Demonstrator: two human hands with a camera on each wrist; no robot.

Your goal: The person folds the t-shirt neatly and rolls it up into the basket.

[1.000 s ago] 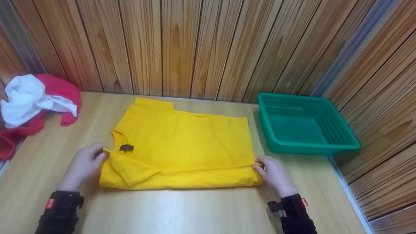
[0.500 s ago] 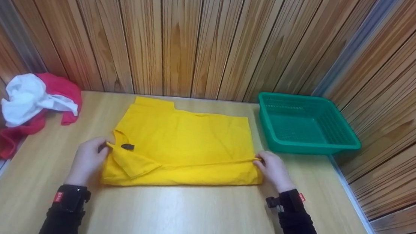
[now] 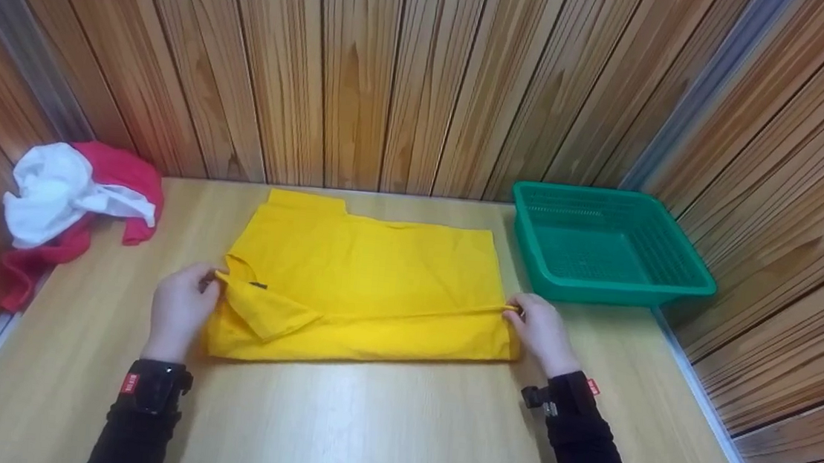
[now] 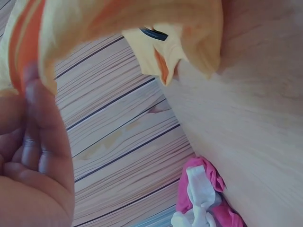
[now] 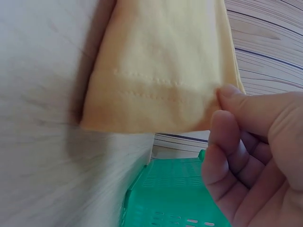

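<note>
A yellow T-shirt lies sideways on the table, its neckline at the left and its near side turned over in a long fold. My left hand pinches the left end of that fold near the collar, with a short sleeve hanging over the front. At the hem end, my right hand pinches the fold's right corner between thumb and forefinger. The right wrist view shows this stitched hem raised off the table. A dark neck label shows inside the collar in the left wrist view.
A green plastic basket stands at the back right. A crumpled white cloth and a red cloth are heaped at the back left. Wood-panelled walls close in the table at the back and sides.
Both hands have moved up and away from the table's front, raising the fold's edge; the left has also shifted slightly right. The fold now covers more of the neck label.
</note>
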